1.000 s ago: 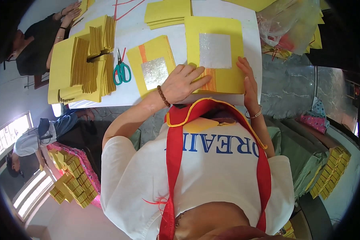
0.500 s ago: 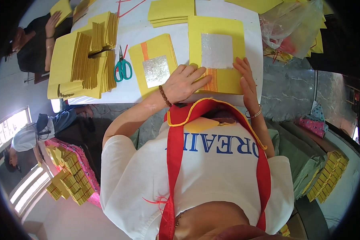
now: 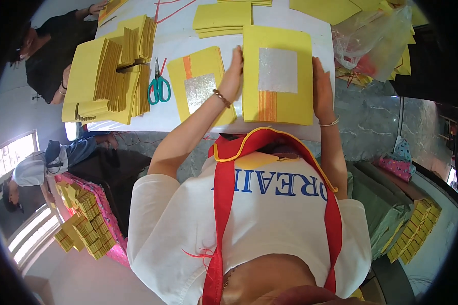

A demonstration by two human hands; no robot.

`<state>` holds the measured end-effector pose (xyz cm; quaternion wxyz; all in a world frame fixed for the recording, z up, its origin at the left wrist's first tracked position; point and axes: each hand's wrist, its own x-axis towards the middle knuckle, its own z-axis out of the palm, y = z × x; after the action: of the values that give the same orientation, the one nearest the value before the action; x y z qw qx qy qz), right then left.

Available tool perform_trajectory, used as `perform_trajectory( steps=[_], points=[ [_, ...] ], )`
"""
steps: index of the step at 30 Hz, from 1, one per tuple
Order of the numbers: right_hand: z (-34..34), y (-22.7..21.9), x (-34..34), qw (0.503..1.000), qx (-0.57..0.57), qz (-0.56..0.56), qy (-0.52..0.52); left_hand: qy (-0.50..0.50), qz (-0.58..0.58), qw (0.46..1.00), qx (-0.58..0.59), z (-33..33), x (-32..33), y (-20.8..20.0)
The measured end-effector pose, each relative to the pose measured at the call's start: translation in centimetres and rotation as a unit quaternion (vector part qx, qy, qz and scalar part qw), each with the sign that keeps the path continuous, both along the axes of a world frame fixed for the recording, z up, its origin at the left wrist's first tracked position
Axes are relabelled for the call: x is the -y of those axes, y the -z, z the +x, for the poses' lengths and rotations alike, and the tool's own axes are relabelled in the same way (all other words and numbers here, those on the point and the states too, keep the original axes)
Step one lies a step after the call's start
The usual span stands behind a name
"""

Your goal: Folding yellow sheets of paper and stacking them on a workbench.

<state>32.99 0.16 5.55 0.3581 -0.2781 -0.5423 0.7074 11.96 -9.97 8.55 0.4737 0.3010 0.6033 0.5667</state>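
Far left on the table [image 3: 178, 40]: folded yellow sheets [image 3: 107, 76], heaped and fanned. Just right of them, teal scissors [image 3: 159, 89], handles toward the near side. Next along, a yellow pile [image 3: 201, 84] with an orange stripe and a foil square on top, tilted a little, its right edge close to the left wrist.

Then the left hand [image 3: 232, 76]: stands on its edge, fingers straight and together, pointing far, palm facing right. Presses against the left long side of the sheaf [image 3: 277, 101]. Closes on nothing; touches only the sheaf's edge.

Between the two hands, the sheaf itself: yellow, with a silver square toward the far end and an orange band toward the near end. Lies flat near the table's near edge, directly ahead of the chest. Runs with its long axis near to far, short sides left to right, so both long sides face a palm.

At its right long side, the right hand [image 3: 321, 86]: fingers stretched out and together, pointing far, laid along the edge. Holds nothing either; whether the palm presses the edge or only rests beside it, cannot tell. Stands about as near to the sheaf as the left.

Further right and far, a clear plastic bag [image 3: 371, 35] over more yellow paper.
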Motion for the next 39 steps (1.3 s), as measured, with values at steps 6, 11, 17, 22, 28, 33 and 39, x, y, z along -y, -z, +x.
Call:
perform_trajectory(
  steps=[6,11,17,22,28,33,39],
  points=[
    [-2.2,-2.2,0.8,0.998,0.01,-0.055,0.015,0.053,0.053,0.973,0.216,-0.6,-0.6,1.4],
    [-2.0,-2.0,1.0,0.996,-0.01,-0.085,0.036,0.001,0.01,0.992,0.129,0.3,-1.3,-0.1],
    [-1.8,-1.0,0.6,0.995,-0.025,-0.088,0.027,-0.03,-0.01,0.993,0.114,-0.3,-2.0,1.0],
    [1.0,-1.1,1.3,0.978,0.132,0.134,0.087,-0.063,0.008,0.998,0.027,-1.7,0.4,2.2],
    [4.4,-3.5,4.0,0.952,0.15,0.266,0.002,0.058,0.172,0.89,-0.417,-1.5,4.8,-3.6],
    [4.5,-3.4,6.1,0.941,0.204,0.257,-0.082,0.242,0.208,0.771,-0.551,0.9,6.6,-3.3],
    [4.1,-3.4,6.2,0.954,0.171,0.235,-0.073,0.276,0.205,0.769,-0.539,0.6,6.3,-3.1]
  ],
)
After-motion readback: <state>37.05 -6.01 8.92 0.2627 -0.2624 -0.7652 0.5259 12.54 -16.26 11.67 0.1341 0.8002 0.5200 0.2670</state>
